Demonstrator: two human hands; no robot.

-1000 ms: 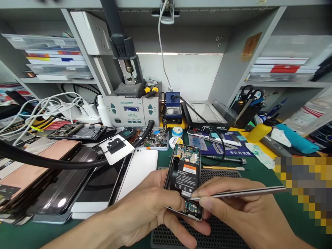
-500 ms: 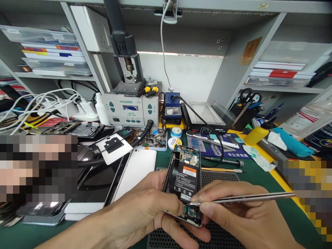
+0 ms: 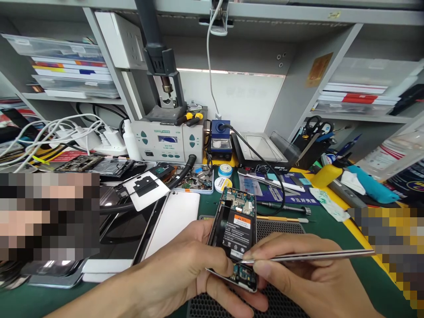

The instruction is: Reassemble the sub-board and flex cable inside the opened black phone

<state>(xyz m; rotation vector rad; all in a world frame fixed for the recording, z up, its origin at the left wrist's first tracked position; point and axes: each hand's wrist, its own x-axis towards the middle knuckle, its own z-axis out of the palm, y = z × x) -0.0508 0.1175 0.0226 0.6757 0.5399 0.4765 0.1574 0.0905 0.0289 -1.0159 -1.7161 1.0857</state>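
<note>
An opened phone (image 3: 236,225) with its back off shows a black battery with an orange label and a green circuit board at the top. My left hand (image 3: 185,269) is wrapped round its lower left side and holds it tilted above a black perforated mat (image 3: 281,229). My right hand (image 3: 298,274) pinches metal tweezers (image 3: 311,255). Their tips touch the phone just below the battery, near the small bottom board.
A white rework station (image 3: 167,140) with a hot-air nozzle stands behind. Several phones and screens (image 3: 155,221) lie stacked at the left. Screwdrivers (image 3: 285,207), solder tins (image 3: 226,169), a blue stand (image 3: 220,132) and a hot plate (image 3: 261,148) sit behind the mat. White cables (image 3: 59,132) pile up far left.
The phone and both hands have shifted slightly down and left. The tweezers stay pinched with their tips at the battery's lower edge.
</note>
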